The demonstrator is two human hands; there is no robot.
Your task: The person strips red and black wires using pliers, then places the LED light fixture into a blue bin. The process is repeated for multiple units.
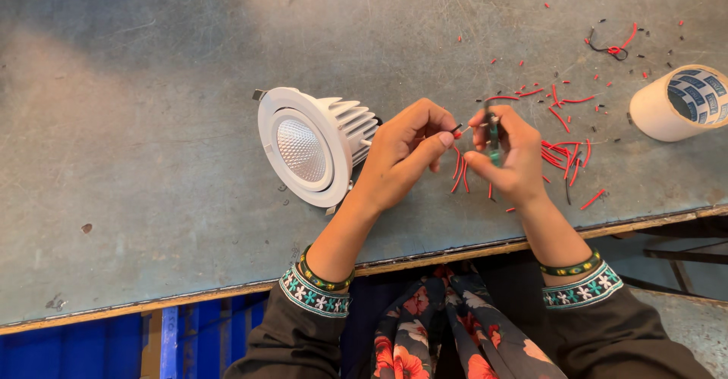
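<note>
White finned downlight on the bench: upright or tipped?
Tipped. The white finned downlight lies on its side on the grey bench, with its round lens facing the camera and its fins pointing right.

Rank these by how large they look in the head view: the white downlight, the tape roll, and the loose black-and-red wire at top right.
1. Downlight, clearly largest.
2. Tape roll, though the frame edge crops it.
3. Wire, far smallest.
All lie on one table, so camera nearness hardly matters.

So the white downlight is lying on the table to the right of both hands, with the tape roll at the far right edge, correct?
Not quite. The head view shows the white downlight to the left of both hands, beside the left hand. The tape roll is indeed at the far right edge of the table.
</note>
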